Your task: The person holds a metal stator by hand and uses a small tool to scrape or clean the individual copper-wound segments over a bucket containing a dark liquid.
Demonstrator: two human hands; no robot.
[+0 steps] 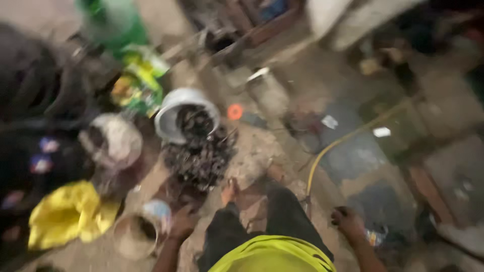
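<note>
Dusty concrete floor (262, 151) surrounds you. Your left hand (182, 221) rests beside a small round tan bowl (132, 236), just to its left (blurred; I cannot tell how its fingers stand). Your right hand (347, 219), curled, is well apart.

The picture is blurry, so only some things can be told. The floor (282, 151) looks like rough, dusty concrete with dark, dull patches. A grey bowl (174, 108) looks like smooth metal with a soft shine, and the dark bits (201, 156) spilling from it look lumpy and matt. The yellow bag (68, 214) looks like thin, crinkly plastic. The green bottle (113, 20) looks like glossy plastic. The yellow hose (348, 136) looks smooth and rubbery. The trousers (282, 216) are dark, soft cloth, and the bright yellow-green shirt (272, 254) is smooth cloth. A plank (267, 30) at the top looks like worn wood.
</note>
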